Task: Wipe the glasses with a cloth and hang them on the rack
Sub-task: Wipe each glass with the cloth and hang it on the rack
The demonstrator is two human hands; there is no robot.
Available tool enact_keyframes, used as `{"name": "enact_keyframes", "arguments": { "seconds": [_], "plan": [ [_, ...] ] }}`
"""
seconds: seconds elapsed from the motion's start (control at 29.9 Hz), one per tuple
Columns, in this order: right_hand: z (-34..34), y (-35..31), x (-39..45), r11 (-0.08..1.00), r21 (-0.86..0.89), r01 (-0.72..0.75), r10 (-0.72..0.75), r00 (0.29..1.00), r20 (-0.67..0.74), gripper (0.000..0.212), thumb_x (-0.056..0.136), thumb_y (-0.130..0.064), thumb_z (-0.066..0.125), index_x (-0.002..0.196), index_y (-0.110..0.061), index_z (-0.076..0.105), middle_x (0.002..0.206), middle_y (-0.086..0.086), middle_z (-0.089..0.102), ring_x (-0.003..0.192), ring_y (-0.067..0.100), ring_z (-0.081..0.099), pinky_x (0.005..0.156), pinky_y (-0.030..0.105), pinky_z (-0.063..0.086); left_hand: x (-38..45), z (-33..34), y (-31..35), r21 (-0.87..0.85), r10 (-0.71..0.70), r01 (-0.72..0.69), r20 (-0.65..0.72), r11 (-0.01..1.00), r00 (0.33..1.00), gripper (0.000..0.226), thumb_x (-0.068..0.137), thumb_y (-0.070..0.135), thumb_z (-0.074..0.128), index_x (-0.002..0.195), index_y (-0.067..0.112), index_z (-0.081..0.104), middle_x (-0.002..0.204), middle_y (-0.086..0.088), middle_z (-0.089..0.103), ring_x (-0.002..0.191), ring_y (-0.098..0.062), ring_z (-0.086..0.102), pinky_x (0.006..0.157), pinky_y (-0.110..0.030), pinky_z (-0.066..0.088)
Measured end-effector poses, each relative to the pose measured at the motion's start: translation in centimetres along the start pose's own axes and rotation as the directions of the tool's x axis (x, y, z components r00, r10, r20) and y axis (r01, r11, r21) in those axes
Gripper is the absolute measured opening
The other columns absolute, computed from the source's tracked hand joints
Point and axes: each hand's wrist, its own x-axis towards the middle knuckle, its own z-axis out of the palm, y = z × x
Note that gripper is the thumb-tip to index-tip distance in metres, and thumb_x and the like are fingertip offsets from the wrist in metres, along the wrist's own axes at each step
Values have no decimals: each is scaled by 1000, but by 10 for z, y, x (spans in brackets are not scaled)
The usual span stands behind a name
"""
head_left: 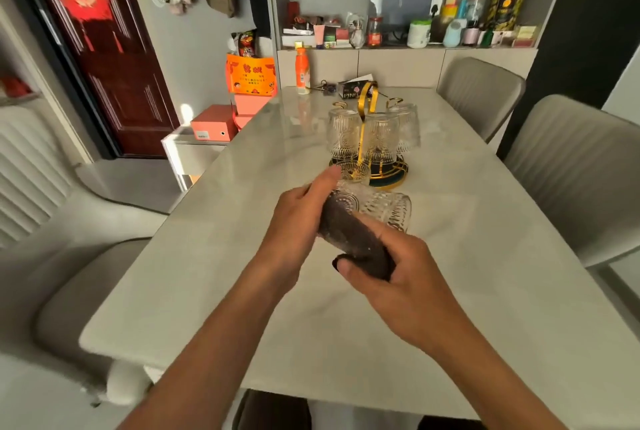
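Wiping is the step in hand, as I judge it. From my head view, my left hand (298,218) curls round the glass (377,209), thumb up along its near end, and holds it on its side above the table (242,291). My right hand (398,273) grips the dark cloth (349,235), fingers and thumb closed on its lower end, while the upper part lies against the glass by my left palm. I cannot tell how far the cloth reaches inside the glass.

Just beyond stands the rack (369,124), gold with a dark round base. Three glasses hang on it upside down, and another small one (353,171) sits low at its near side, partly hidden by my thumb.

Next, I think, the glass must be turned in my left hand so the cloth covers the rest, then tipped mouth down and carried to a free hook. Which hook is free I cannot make out.
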Motion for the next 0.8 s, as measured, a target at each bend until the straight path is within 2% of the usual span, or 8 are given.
{"name": "enact_keyframes", "arguments": {
  "seconds": [0.1,0.27,0.33,0.4,0.47,0.6,0.74,0.8],
  "plan": [
    [2,-3,-2,935,334,-119,84,990,118,36,77,-23,77,109,-39,74,97,6,77,89,23,74,74,24,58,-13,6,-18,-200,330,-339,-80,919,941,17,86,41,63,89,30,76,95,8,74,94,-9,66,85,-26,53],
    [-3,6,-2,938,-339,67,-32,994,108,50,89,-17,75,134,-34,61,130,-12,64,126,13,48,107,30,44,5,-4,-3,29,-82,78,206,997,975,27,82,52,61,80,28,74,81,6,71,82,-16,64,75,-34,48],
    [-3,6,-8,999,36,-19,18,1000,25,41,84,-12,78,117,-36,73,109,-19,74,102,0,66,85,16,53,-3,1,-15,-118,176,-163,117,980,977,25,87,52,59,95,32,72,94,9,69,90,-13,62,80,-33,47],
    [-3,2,-5,847,504,-171,157,985,70,33,74,-21,83,104,-35,79,98,-9,80,90,6,75,74,14,55,-21,8,-27,-186,402,-393,9,900,916,25,93,47,53,109,36,68,104,8,66,96,-10,61,83,-27,50],
    [-3,3,-6,868,468,-163,119,985,124,37,71,-26,83,105,-37,77,96,-7,80,90,8,75,73,14,56,-19,6,-25,-141,336,-337,-26,931,941,23,91,49,52,101,39,70,100,11,68,94,-7,63,79,-22,53],
    [-7,3,0,997,-70,22,-16,996,85,43,85,-4,78,112,-37,70,84,-28,68,77,-9,61,71,6,43,7,1,3,110,-151,129,223,986,963,38,84,61,51,100,32,70,107,2,72,108,-19,67,96,-40,56],
    [-10,7,-6,802,562,-201,180,979,93,33,70,-15,83,99,-31,81,91,-6,80,82,8,76,70,15,55,-20,20,-19,-101,429,-433,-56,896,901,12,93,33,61,102,28,69,101,9,67,94,-6,63,81,-20,50],
    [-10,7,-9,843,501,-193,143,980,138,38,66,-24,83,102,-33,78,99,-5,80,90,11,75,74,17,56,-18,18,-19,-154,346,-351,-59,924,936,8,90,35,64,90,32,71,91,11,67,87,-5,62,75,-20,50]
  ]
}}
